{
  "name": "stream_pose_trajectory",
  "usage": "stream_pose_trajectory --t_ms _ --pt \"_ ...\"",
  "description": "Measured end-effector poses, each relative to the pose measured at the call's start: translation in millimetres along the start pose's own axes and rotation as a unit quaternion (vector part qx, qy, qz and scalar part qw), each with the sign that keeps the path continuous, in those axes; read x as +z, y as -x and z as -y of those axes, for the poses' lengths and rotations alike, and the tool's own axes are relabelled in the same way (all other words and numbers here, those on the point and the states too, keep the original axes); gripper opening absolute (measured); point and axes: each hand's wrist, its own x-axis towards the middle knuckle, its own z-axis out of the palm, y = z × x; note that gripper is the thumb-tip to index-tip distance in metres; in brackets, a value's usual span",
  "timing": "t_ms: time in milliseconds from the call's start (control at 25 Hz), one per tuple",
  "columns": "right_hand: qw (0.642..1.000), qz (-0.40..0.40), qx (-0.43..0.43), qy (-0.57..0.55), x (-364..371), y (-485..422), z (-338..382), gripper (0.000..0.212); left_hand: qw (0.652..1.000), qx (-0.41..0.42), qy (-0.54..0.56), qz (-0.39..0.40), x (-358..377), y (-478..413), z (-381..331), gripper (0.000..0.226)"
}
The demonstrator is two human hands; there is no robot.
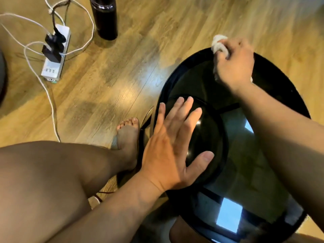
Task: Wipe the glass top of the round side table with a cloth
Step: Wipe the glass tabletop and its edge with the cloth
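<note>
Two bare hands on the dark round glass surface, one flat, one wiping at the far edge.

The left hand [172, 146] lies spread wide and flat, palm down, fingers splayed and holding nothing, pressing on the glass surface [201, 81] near its left edge. The right hand [234, 64] is clenched around a white cloth [219, 44], bunched so that it pokes out past the fingers, and bears down on the glass right at the far edge; this hand and the cloth are blurred. On the wooden floor [122, 67] beyond the left edge lie a white power strip [56, 55] with black plugs, and a dark bottle [105, 18] stands well apart from the surface.
</note>
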Motion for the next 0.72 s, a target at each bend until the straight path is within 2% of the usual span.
stream_pose_trajectory --t_ms 160,240,320,360,440,480,560,720 --pt "0.974 0.049 -0.208 -0.082 -5 85 56 0.030 1.000 -0.001 -0.019 -0.010 -5 3 4 0.072" --pt "0.953 0.104 -0.269 -0.094 -18 138 63 0.020 0.999 0.004 -0.010 -0.030 -9 -2 -11 0.068" --pt "0.931 0.163 -0.305 -0.115 -41 189 44 0.015 0.994 0.011 0.080 -0.079 -9 -4 -30 0.060" --pt "0.917 0.195 -0.322 -0.136 -55 212 26 0.014 0.992 0.025 0.098 -0.071 -7 0 -35 0.062" --pt "0.890 0.239 -0.367 -0.126 -87 260 -16 0.022 0.999 0.053 0.001 -0.005 -7 6 -22 0.062" --pt "0.880 0.252 -0.389 -0.100 -101 279 -35 0.029 0.998 0.041 -0.046 0.007 -5 9 -13 0.065" --pt "0.864 0.256 -0.428 -0.069 -111 295 -60 0.033 0.998 0.005 -0.055 0.001 -2 13 -2 0.069" --pt "0.821 0.239 -0.512 -0.084 -87 253 -47 0.025 1.000 0.021 -0.015 -0.013 -1 10 -10 0.073"
